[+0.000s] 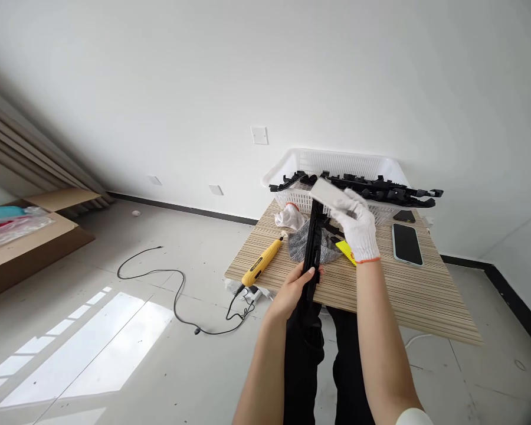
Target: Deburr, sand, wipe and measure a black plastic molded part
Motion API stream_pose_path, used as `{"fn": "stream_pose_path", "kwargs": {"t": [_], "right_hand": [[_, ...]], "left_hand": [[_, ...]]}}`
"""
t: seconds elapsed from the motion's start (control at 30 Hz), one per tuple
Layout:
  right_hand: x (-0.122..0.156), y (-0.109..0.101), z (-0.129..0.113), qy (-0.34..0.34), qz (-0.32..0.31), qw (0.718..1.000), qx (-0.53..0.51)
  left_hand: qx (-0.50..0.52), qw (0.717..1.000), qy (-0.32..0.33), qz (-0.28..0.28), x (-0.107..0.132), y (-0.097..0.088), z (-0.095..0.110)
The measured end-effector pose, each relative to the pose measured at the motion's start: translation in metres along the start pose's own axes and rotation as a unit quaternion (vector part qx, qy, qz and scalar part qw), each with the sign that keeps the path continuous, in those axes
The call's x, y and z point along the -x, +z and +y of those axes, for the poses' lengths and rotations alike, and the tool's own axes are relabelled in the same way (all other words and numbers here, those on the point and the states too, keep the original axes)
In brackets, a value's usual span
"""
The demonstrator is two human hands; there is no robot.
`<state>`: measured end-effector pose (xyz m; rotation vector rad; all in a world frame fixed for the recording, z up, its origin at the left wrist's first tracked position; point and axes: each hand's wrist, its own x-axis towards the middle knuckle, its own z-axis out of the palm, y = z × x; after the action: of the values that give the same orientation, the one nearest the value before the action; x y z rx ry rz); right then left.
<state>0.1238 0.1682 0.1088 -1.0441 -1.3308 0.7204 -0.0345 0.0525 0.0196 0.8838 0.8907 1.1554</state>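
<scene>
My left hand [292,289], bare, is closed round the lower end of a long black plastic trim strip [312,248] that slants up over the table. In a white knit glove with an orange cuff, my right hand [356,224] grips a flat pale grey-white rectangular block [330,193]. The block hangs over the strip's upper part; whether they touch I cannot tell. Beneath the strip lies a grey cloth [298,241], with a yellow toothed scraper [346,251] by my right wrist. To the left rests a yellow corded pen-like tool [263,261].
A white plastic basket [287,162] holds several black trim pieces [376,189] at the back of the wood-grain table [416,295]. Another glove [291,217] and a phone [407,244] lie there. A black cable [181,283] trails over the floor; a cardboard box [48,236] stands left.
</scene>
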Motion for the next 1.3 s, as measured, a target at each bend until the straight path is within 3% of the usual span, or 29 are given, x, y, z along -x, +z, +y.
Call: {"fn": "stream_pose_path", "kwargs": {"t": [0.07,0.33,0.47,0.57,0.7,0.8,1.1,1.2,1.3], "right_hand": [[0.002,0.001,0.002,0.004,0.019,1.000,-0.009],[0.007,0.001,0.014,0.012,-0.014,0.997,-0.076],[0.012,0.000,0.012,0.003,-0.001,0.996,-0.085],[0.019,-0.006,0.009,0.004,-0.026,0.995,-0.094],[0.035,-0.021,0.011,-0.008,-0.106,0.993,-0.053],[0.045,-0.032,0.018,-0.010,-0.090,0.996,-0.013],[0.050,-0.039,0.027,0.009,-0.177,0.984,0.013],[0.048,-0.033,0.030,0.016,-0.127,0.992,0.008],[0.046,-0.028,0.034,0.017,-0.129,0.991,-0.002]], "left_hand": [[0.008,1.000,0.003,0.001,0.000,0.000,-0.001],[0.021,1.000,-0.010,0.014,-0.001,0.001,-0.003],[0.019,1.000,-0.002,0.010,0.000,0.002,-0.001],[0.017,1.000,-0.005,0.014,0.000,0.002,-0.001],[0.013,1.000,-0.007,0.015,0.000,0.001,-0.002],[0.008,1.000,-0.004,0.014,-0.001,0.000,-0.002],[-0.006,1.000,-0.002,0.011,0.000,0.001,0.001],[-0.006,1.000,0.005,0.008,0.000,0.001,0.000],[-0.002,1.000,-0.001,0.009,-0.001,0.001,-0.001]]}}
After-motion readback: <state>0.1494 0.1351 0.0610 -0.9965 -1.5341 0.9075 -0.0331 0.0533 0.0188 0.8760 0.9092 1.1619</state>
